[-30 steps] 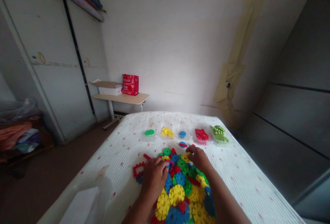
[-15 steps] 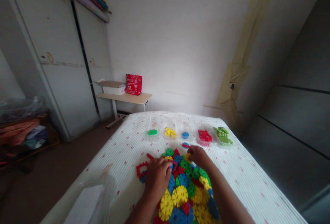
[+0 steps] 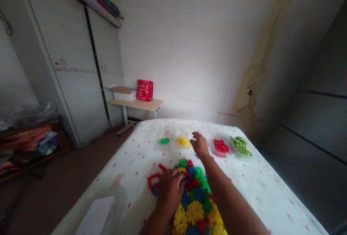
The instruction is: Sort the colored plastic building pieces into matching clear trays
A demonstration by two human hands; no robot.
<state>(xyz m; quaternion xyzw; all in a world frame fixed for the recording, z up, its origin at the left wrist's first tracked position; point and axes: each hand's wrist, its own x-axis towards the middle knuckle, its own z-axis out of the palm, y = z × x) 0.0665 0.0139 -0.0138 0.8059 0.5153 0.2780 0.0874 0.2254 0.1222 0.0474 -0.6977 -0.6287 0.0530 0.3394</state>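
A heap of plastic snowflake discs and linking pieces in yellow, green, blue and red lies before me, with a yellow disc [image 3: 195, 211] near its front. My left hand [image 3: 170, 186] rests on the heap's left side, fingers bent loosely over the pieces, holding none that I can see. Beyond the heap, my right hand [image 3: 200, 144] is raised with thumb and fingers apart and nothing between them. Just left of it stands a clear tub of yellow pieces [image 3: 183, 142]. My right hand and forearm hide the blue pieces' tub and part of the heap.
Other clear tubs hold green pieces [image 3: 164, 141], red pieces [image 3: 221, 146] and light green pieces [image 3: 240, 144]. A clear container with a white block [image 3: 96, 215] sits front left on the spotted tablecloth [image 3: 130, 170]. A side table [image 3: 135, 103] bears a red bag [image 3: 144, 90].
My right hand has moved from the heap's far edge up to the tubs, and the yellow piece it held is gone from its fingers. My left hand stays on the heap. The view shifted slightly.
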